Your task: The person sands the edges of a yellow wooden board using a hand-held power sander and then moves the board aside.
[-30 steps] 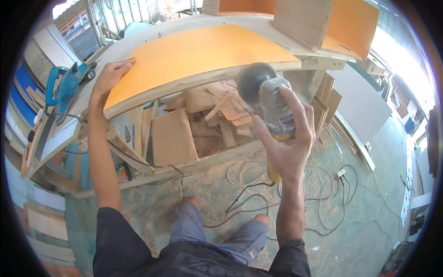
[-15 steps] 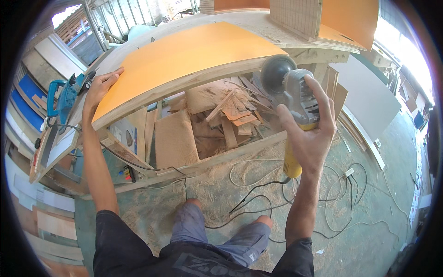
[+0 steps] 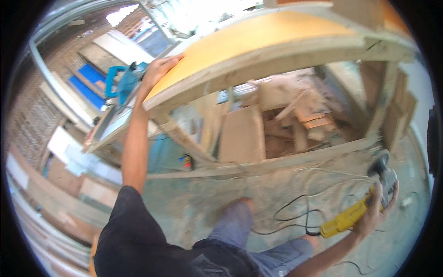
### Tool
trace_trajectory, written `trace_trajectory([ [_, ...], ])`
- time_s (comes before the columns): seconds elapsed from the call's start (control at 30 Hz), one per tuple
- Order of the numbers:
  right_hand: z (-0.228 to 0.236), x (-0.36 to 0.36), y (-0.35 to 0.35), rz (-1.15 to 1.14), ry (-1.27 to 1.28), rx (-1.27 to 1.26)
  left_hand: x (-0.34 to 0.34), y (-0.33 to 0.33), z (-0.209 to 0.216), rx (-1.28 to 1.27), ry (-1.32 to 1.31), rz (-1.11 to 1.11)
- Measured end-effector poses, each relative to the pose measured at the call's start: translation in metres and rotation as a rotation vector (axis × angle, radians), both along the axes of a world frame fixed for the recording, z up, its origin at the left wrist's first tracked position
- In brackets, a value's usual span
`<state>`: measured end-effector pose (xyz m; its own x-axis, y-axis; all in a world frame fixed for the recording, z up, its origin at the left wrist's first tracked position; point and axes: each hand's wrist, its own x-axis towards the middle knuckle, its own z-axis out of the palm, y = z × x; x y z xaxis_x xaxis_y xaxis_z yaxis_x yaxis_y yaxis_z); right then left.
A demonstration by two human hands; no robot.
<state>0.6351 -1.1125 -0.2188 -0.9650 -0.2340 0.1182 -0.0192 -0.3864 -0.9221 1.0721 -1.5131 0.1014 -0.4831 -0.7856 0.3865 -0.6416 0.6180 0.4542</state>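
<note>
My right hand [image 3: 370, 213] is closed around an angle grinder [image 3: 347, 217] with a yellow body, a grey head and a dark round disc [image 3: 378, 162]. It holds the tool low at the right, over the floor and apart from the bench, its disc end turned up and its cord trailing from the yellow end. An orange-faced panel [image 3: 258, 37] lies on the workbench, and my left hand [image 3: 161, 71] grips its left edge, fingers reaching over the top. Just left of that hand sits a teal power tool [image 3: 122, 83]. Motion blurs the picture somewhat.
Below the panel, the wooden bench frame [image 3: 277, 154] encloses wood offcuts and sawdust [image 3: 295, 111]. Black and pale cords [image 3: 307, 203] loop over the dusty floor near my feet. Stacked boards [image 3: 69, 198] line the left side. More boards [image 3: 399, 111] lean at the right.
The angle grinder has swung down and right, away from the panel's edge, and tilted over. My left hand stays on the panel. The view has turned left.
</note>
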Motion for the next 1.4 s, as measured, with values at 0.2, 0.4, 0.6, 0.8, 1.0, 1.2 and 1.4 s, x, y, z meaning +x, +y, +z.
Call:
trace_trajectory([
  [0.2,-0.227,0.028,-0.001,0.095,-0.434,0.001,-0.011,0.018,-0.019,-0.059,0.168,-0.077],
  [0.4,-0.31,0.112,-0.026,0.28,-0.735,0.13,-0.022,0.02,-0.015,-0.047,0.241,-0.068],
  [0.6,-0.301,0.161,-0.048,0.448,-0.813,0.214,-0.006,0.01,-0.011,-0.031,0.243,-0.018],
  [0.8,-0.298,0.166,-0.05,0.524,-0.849,0.245,-0.012,0.009,-0.008,-0.014,0.234,0.019],
  [1.0,-0.257,0.137,-0.049,0.515,-0.744,0.238,-0.005,0.007,-0.01,0.012,0.26,0.013],
  [1.2,-0.166,0.118,-0.034,0.469,-0.537,0.167,-0.004,0.008,-0.016,0.036,0.245,0.068],
  [1.4,-0.062,0.132,-0.015,0.552,-0.284,0.046,0.002,-0.003,-0.015,-0.093,0.15,0.073],
])
